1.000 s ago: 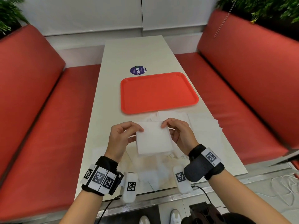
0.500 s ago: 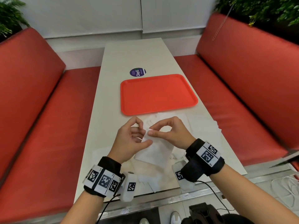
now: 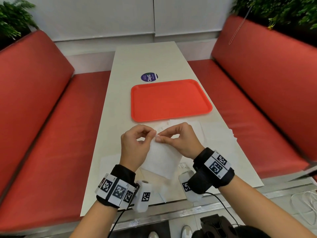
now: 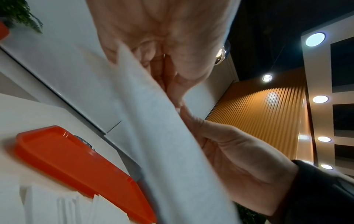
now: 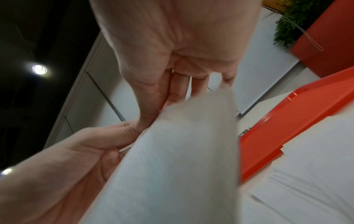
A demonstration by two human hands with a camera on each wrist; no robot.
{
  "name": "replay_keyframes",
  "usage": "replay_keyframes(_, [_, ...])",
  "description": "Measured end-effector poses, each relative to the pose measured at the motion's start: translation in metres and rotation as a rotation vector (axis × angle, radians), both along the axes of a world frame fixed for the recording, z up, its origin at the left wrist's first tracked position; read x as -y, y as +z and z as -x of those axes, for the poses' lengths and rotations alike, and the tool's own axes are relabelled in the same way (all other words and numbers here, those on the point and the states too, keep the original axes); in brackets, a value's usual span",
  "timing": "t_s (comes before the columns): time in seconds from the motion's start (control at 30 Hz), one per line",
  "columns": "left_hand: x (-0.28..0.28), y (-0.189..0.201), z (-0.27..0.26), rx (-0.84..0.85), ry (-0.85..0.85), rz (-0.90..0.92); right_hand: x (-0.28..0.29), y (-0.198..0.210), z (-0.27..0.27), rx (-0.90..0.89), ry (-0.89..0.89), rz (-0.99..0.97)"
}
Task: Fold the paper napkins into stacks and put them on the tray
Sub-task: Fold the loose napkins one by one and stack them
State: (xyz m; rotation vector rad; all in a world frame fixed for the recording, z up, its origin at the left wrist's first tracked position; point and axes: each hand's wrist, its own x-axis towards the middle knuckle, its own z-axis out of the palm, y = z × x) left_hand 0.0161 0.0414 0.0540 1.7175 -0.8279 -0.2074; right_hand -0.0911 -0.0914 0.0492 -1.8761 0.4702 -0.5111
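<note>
While both hands work at the near end of the table (image 3: pixel 144 62), the left hand (image 3: pixel 135 148) and the right hand (image 3: pixel 181 141) meet at the top corner of one white paper napkin (image 3: pixel 163 158), each pinching it between thumb and forefinger so that the sheet hangs down and toward the person, clear of the tabletop. From the left wrist the napkin (image 4: pixel 172 151) runs as a pale band across the frame with the thumb tips closing on its upper edge; from the right wrist the sheet (image 5: pixel 182 159) is blurred, and how many layers are caught in the pinch cannot be told. The step in hand looks like the start of a fold, or the parting of layers at that corner; which of the two is not clear. More loose napkins (image 3: pixel 214 134) lie flat on the table just behind and to the right of the hands, touching or nearly touching the near edge of the orange tray (image 3: pixel 171 100), which holds nothing yet. So the task seems to be near its beginning. Next comes, most likely, bringing corner to corner and laying the sheet down to press a crease, which calls for a light hold, since thin paper tears or skews easily, and for edges lined up before any pressure goes on.
</note>
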Motion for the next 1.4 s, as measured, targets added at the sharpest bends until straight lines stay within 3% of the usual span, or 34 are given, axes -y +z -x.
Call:
replay_keyframes(0.23, [-0.027, -0.004, -0.024, -0.037, 0.159, 0.024, 0.011, -0.007, 0.010, -0.017, 0.050, -0.118])
replay_keyframes(0.4, [-0.046, -0.014, -0.030, -0.057, 0.236, 0.037, 0.016, -0.008, 0.007, 0.036, -0.070, -0.323])
replay_keyframes(0.53, [-0.060, -0.031, -0.035, -0.114, 0.251, 0.030, -0.021, -0.016, -0.006, -0.058, 0.098, -0.464])
replay_keyframes(0.63, [-0.077, -0.058, -0.028, -0.223, 0.270, -0.012, -0.046, -0.039, -0.013, -0.138, 0.182, -0.496])
replay_keyframes(0.73, [-0.100, -0.078, -0.018, -0.452, 0.218, -0.068, -0.061, -0.067, -0.022, -0.208, 0.127, -0.471])
replay_keyframes(0.8, [-0.112, -0.083, -0.019, -0.502, 0.156, -0.115, -0.065, -0.080, -0.031, -0.229, 0.077, -0.433])
replay_keyframes(0.9, [-0.123, -0.084, -0.035, -0.401, 0.127, -0.175, -0.069, -0.088, -0.049, -0.205, 0.042, -0.391])
replay_keyframes(1.13, [-0.132, -0.092, -0.081, -0.084, 0.247, -0.281, -0.088, -0.089, -0.095, -0.251, 0.012, -0.173])
replay_keyframes(1.4, [-0.127, -0.121, -0.099, -0.001, 0.213, -0.443, -0.101, -0.109, -0.116, -0.413, -0.013, -0.011])
